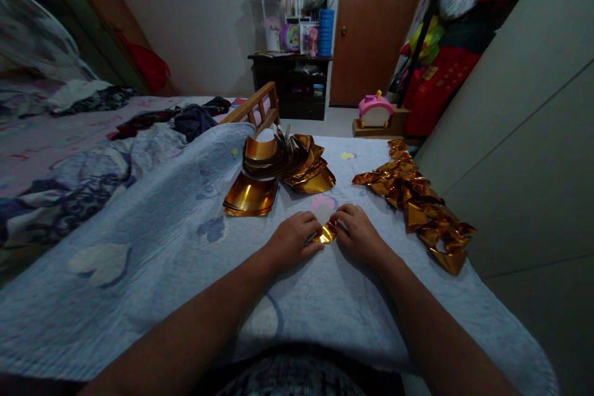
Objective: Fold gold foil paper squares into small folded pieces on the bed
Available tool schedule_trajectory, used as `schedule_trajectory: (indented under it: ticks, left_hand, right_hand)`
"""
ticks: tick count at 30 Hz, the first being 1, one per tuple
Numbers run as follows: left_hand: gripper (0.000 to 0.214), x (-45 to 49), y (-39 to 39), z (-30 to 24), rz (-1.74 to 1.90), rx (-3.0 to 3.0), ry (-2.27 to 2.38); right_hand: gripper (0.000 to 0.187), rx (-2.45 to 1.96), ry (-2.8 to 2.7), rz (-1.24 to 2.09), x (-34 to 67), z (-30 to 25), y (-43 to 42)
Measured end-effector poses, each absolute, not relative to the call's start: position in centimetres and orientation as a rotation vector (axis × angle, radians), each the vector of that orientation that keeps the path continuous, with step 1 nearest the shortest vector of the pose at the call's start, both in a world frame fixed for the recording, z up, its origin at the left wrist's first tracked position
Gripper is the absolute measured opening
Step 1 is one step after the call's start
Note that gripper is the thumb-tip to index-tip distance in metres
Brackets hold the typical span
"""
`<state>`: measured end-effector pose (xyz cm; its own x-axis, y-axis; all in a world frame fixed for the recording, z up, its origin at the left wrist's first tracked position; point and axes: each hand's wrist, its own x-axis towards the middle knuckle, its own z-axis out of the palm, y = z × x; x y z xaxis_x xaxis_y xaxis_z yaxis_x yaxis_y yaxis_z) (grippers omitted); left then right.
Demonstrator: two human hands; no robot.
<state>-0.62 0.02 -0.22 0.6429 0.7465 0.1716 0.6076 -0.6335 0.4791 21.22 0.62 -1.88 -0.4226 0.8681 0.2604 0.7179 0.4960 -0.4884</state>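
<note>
Between my two hands a small piece of gold foil paper (327, 232) lies low over the blanket, its shiny side catching light. My left hand (297, 237) has its fingers closed on the left end of it. At the right end, my right hand (358, 230) pinches it with curled fingers. Beyond my left hand stands a fanned stack of gold foil sheets (253, 192), curved and loose. To the right of my right hand, several folded gold foil pieces (417, 201) are heaped in a long row. The fingertips partly hide the held piece.
A light blue blanket (185, 278) with heart patterns covers the surface in front of me. Left is a bed with rumpled bedding (116, 167) and a wooden rail (253, 105). A pale cabinet (520, 154) stands close on the right. A pink toy (375, 111) sits past the far edge.
</note>
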Motion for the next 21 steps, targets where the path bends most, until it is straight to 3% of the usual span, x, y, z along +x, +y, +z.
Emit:
schedule_trajectory:
  ticks: [7, 14, 21]
  left_hand:
    - [0.008, -0.7, 0.5, -1.0, 0.731, 2.339, 1.234]
    - [0.036, -0.8, 1.0, -1.4, 0.79, 2.177, 1.294]
    - [0.048, -0.5, 1.0, -1.3, 0.707, 2.1, 1.241]
  right_hand:
    - [0.021, -1.359, -2.178, 0.428, 21.1, -1.7, 0.6]
    - [0.014, -1.706, -2.027, 0.296, 20.8, -1.4, 0.6]
    - [0.017, -1.829, -2.084, 0.321, 19.9, -1.0, 0.1]
